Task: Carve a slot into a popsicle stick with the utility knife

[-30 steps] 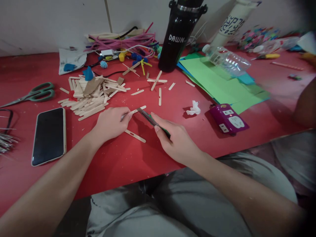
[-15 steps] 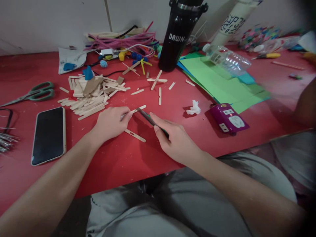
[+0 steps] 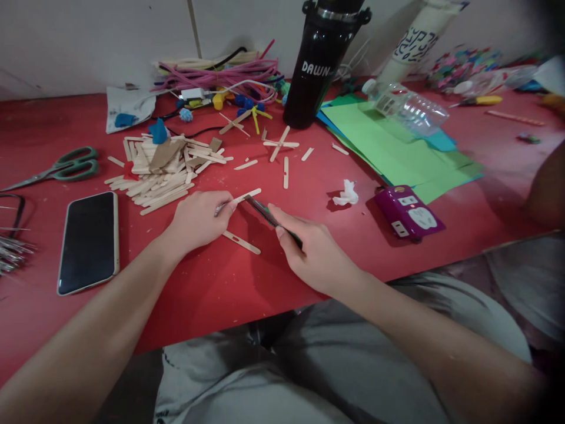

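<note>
My left hand (image 3: pixel 198 219) pins a wooden craft stick (image 3: pixel 248 195) flat against the red table (image 3: pixel 220 282), fingers pressed together on its near end. My right hand (image 3: pixel 311 250) is closed round a green-handled utility knife (image 3: pixel 268 215), whose blade tip rests on the stick just right of my left fingers. Another stick with a slot (image 3: pixel 241 242) lies on the table below my left hand. A heap of craft sticks (image 3: pixel 161 171) lies behind my left hand.
A black phone (image 3: pixel 87 240) lies at the left, with green scissors (image 3: pixel 66 168) behind it. A black bottle (image 3: pixel 320 65), green paper sheets (image 3: pixel 388 150), a clear plastic bottle (image 3: pixel 404 106), a purple socket block (image 3: pixel 409 213) and a paper wad (image 3: pixel 346 194) sit right of centre. Pink cords (image 3: pixel 220 73) lie by the wall.
</note>
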A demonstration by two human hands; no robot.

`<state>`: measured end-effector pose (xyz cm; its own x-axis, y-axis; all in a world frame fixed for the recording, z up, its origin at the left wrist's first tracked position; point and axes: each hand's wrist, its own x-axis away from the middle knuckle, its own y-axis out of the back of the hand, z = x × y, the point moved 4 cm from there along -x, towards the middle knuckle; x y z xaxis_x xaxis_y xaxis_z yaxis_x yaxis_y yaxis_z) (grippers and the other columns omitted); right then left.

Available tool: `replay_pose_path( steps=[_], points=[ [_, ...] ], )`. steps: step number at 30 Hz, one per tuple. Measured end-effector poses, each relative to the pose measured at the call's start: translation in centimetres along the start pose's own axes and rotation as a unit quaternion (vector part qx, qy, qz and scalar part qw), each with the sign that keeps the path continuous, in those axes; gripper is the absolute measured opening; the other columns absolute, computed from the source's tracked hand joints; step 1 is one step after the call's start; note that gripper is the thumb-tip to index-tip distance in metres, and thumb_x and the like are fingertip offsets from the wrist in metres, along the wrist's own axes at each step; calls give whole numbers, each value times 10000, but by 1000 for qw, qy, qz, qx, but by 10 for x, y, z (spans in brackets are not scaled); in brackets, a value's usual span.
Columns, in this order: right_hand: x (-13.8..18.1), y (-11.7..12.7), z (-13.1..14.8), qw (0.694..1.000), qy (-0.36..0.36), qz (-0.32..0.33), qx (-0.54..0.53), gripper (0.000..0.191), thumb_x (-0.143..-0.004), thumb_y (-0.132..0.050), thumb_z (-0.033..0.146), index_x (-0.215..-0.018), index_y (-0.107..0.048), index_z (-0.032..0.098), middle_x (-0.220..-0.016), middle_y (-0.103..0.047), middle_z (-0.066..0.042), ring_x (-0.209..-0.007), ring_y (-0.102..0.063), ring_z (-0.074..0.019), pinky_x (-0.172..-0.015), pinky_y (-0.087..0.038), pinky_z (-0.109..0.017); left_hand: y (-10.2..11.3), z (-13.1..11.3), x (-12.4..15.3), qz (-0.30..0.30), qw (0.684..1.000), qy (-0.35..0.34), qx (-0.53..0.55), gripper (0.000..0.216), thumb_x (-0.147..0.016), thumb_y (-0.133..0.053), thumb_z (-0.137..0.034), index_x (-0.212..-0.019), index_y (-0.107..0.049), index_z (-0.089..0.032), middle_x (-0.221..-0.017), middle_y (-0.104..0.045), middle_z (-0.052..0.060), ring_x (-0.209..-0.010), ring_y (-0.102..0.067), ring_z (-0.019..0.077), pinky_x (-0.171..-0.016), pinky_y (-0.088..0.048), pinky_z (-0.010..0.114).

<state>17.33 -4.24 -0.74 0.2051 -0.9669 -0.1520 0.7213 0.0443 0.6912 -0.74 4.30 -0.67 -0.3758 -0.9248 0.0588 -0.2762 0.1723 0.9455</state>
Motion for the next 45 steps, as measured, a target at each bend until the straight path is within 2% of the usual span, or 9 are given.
replay_pose_path(
  steps=[9,18,27,37,45],
  points=[
    [-1,1,-1,999,18,-35,-11,464,-921,-436,182,-1352,-529,39,-1234,-660,-169,-1125,-631,-259,-963,-511,-393,0,-2,0,7,1000,4,-4,322,-890,-370,-396,-761,-604,-216,-741,-632,32,-659,-509,168,-575,-262,300],
    [-3,0,0,1000,16,-14,11,488,-908,-429,153,-1379,-501,51,-1117,-699,-159,-1072,-647,-253,-923,-519,-376,1,-1,0,7,1000,3,-4,302,-888,-375,-389,-765,-592,-219,-750,-636,32,-673,-517,173,-574,-260,299],
    [-1,0,3,999,7,15,38,527,-887,-421,115,-1410,-466,71,-1069,-700,-152,-936,-663,-248,-798,-540,-378,1,-2,0,15,1000,11,-6,326,-891,-358,-406,-743,-576,-215,-724,-619,33,-658,-505,174,-559,-251,306],
    [1,2,0,1000,12,-26,-4,471,-922,-432,185,-1380,-514,112,-1122,-700,-134,-1078,-644,-255,-924,-521,-397,1,0,-1,8,1000,-12,-7,323,-902,-376,-387,-752,-604,-214,-734,-648,36,-672,-538,174,-566,-285,298],
    [-2,1,1,1000,6,-10,10,480,-915,-430,178,-1379,-510,84,-1100,-700,-153,-1050,-649,-266,-911,-520,-408,2,0,0,11,1000,-5,-2,328,-902,-375,-408,-738,-579,-211,-726,-631,32,-652,-516,168,-560,-273,302]
  ],
)
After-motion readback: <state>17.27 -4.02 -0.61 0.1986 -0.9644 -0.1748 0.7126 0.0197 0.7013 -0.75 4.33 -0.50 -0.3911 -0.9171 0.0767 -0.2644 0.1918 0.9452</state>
